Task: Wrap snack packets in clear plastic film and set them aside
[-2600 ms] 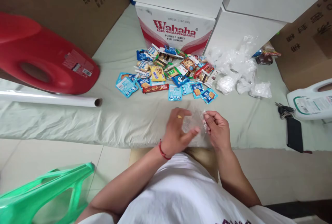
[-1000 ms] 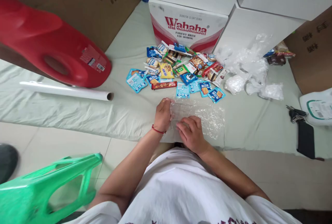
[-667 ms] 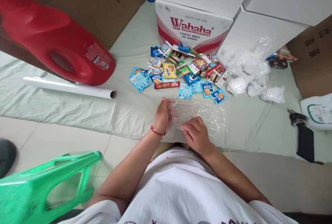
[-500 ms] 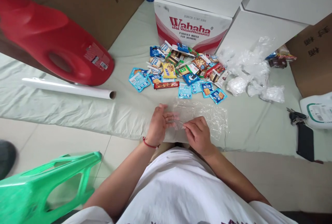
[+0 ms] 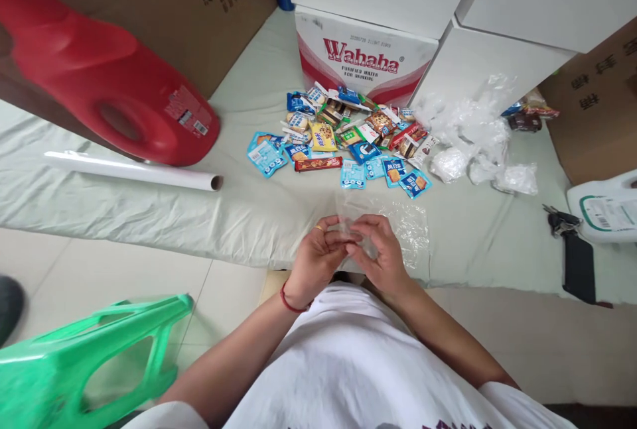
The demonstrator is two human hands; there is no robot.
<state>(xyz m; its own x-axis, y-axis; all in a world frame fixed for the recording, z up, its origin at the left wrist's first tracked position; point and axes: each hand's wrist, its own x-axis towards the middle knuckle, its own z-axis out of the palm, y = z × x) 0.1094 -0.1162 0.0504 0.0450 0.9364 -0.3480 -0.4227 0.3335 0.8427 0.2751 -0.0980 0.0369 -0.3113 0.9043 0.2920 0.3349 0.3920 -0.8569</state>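
Note:
A clear plastic bag lies flat at the table's near edge, its left end between my hands. My left hand pinches that end, fingers curled inward. From the other side my right hand grips the same film between thumb and fingers, and the fingertips of both hands almost meet. Just beyond the bag is a spread of small wrapped snacks: blue sachets, a red bar, a yellow cookie packet and several others heaped against a Wahaha carton.
Crumpled clear bags lie right of the snacks. A red jug and a white tube are on the left. Keys with a black case and a white bottle are far right. A green stool stands below left.
My left hand has moved right and closed on the bag's end, where its fingers were stretched out before. My right hand stays on the film, and the view has shifted slightly.

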